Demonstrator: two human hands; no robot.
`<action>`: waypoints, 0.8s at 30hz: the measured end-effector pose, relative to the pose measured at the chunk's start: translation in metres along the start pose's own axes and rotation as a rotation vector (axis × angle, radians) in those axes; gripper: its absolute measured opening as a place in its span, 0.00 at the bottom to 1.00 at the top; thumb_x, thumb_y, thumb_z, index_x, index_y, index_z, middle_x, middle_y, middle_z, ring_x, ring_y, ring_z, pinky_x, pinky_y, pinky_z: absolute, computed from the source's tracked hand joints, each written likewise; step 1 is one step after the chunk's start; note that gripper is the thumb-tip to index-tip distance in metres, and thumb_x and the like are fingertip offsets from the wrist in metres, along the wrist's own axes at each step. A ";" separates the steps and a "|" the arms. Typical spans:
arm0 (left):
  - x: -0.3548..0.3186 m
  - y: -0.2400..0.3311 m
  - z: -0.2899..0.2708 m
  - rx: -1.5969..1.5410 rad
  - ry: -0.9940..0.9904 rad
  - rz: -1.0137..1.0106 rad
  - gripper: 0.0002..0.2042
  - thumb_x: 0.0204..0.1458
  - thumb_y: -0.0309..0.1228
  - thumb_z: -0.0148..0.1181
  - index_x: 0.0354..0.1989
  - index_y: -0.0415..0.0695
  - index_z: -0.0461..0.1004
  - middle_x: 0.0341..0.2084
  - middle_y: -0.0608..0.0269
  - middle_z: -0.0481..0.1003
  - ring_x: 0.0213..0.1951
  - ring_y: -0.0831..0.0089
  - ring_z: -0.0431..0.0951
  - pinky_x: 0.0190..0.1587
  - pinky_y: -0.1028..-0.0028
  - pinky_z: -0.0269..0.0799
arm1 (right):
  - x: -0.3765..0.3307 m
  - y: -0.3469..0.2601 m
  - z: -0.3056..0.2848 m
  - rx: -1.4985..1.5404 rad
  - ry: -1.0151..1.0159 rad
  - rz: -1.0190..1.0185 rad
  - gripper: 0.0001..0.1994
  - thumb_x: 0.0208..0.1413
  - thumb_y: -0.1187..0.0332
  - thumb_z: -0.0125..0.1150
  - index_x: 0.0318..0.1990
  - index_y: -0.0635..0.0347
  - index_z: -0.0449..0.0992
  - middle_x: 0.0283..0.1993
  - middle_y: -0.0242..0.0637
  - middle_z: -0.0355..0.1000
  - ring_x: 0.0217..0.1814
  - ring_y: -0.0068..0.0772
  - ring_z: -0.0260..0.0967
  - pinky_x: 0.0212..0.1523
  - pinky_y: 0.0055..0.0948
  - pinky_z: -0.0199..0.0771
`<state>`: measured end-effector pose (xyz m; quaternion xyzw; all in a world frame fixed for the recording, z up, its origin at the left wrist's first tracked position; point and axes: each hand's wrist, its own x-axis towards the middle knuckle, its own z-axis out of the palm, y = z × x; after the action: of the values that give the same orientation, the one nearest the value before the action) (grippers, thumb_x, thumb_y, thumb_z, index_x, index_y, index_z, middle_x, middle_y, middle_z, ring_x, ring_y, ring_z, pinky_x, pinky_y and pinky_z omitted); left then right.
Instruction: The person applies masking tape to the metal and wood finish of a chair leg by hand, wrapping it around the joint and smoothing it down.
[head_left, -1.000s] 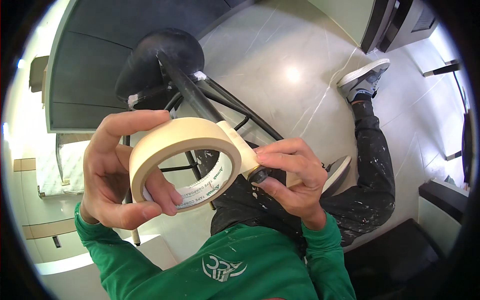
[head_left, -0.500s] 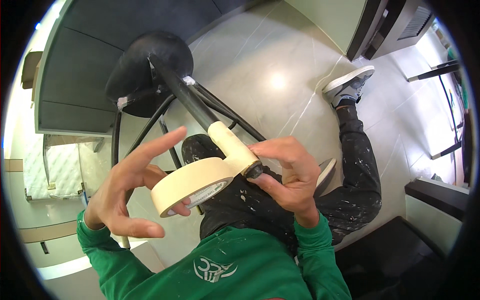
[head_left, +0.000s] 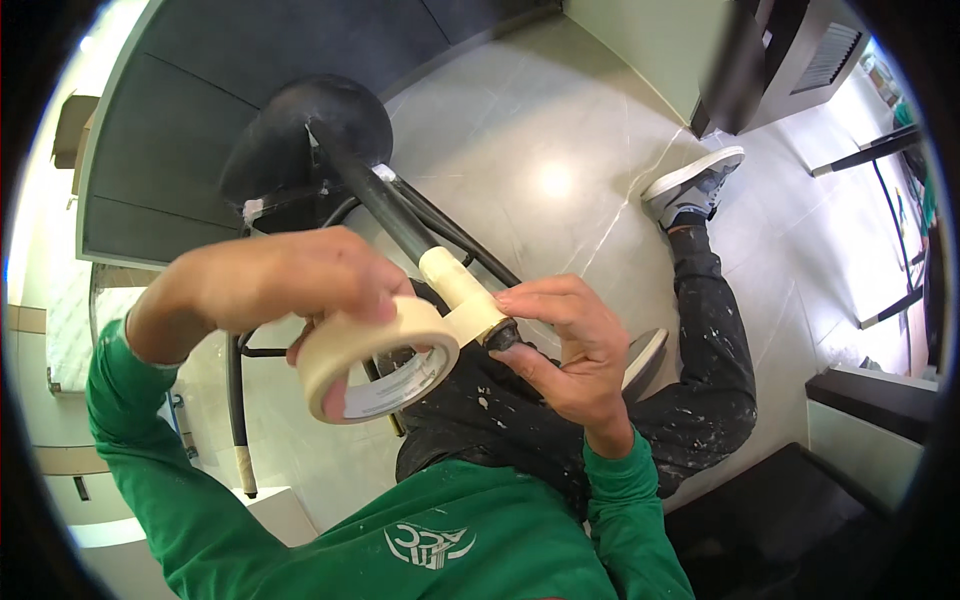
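Note:
A black stool [head_left: 300, 135] lies tipped over, one leg [head_left: 385, 205] pointing toward me. Cream masking tape [head_left: 452, 278] is wound around that leg near its black foot cap [head_left: 501, 335]. My right hand [head_left: 575, 350] pinches the taped end, fingers on top and thumb by the cap. In my left hand [head_left: 280, 285], slightly blurred, is a roll of masking tape [head_left: 415, 325], fingers over its upper side and through the ring. A strip runs unbroken from the roll onto the leg. Another leg, at left, has a taped end [head_left: 244, 468].
A dark panelled cabinet [head_left: 180, 140] stands behind the stool. My paint-spotted trouser leg [head_left: 715, 330] and shoe [head_left: 695, 185] stretch out on the grey tiled floor [head_left: 540, 110]. Black legs of other furniture [head_left: 870, 155] show at far right, and a black surface [head_left: 780, 520] lies lower right.
My left hand has risen and turned over, closing its spread fingers on the tape roll. The roll has tilted, showing more of its hole. My right hand stays at the leg end.

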<state>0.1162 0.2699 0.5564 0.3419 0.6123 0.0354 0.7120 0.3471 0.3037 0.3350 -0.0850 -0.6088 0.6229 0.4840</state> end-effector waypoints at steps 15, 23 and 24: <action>0.032 0.033 -0.014 -0.215 -0.216 -0.381 0.23 0.65 0.36 0.46 0.55 0.26 0.73 0.15 0.61 0.78 0.16 0.76 0.78 0.20 0.78 0.74 | 0.008 0.004 -0.004 0.022 -0.005 -0.042 0.21 0.49 0.76 0.79 0.53 0.57 0.84 0.51 0.40 0.80 0.51 0.39 0.81 0.51 0.34 0.81; 0.037 0.067 0.003 0.071 -0.009 -0.571 0.15 0.66 0.32 0.48 0.34 0.35 0.78 0.09 0.62 0.71 0.11 0.77 0.71 0.15 0.76 0.67 | 0.004 0.012 0.003 0.120 0.036 -0.024 0.20 0.48 0.77 0.79 0.51 0.61 0.84 0.50 0.41 0.82 0.51 0.39 0.81 0.53 0.34 0.80; 0.037 0.071 0.006 0.046 0.011 -0.558 0.16 0.66 0.32 0.48 0.32 0.35 0.78 0.09 0.62 0.71 0.10 0.77 0.71 0.15 0.76 0.67 | 0.003 0.013 0.005 0.135 0.049 -0.018 0.20 0.49 0.77 0.79 0.51 0.61 0.84 0.50 0.41 0.82 0.51 0.39 0.81 0.53 0.34 0.80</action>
<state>0.1564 0.3387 0.5626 0.1758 0.6874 -0.1738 0.6829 0.3355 0.3049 0.3270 -0.0620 -0.5540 0.6558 0.5091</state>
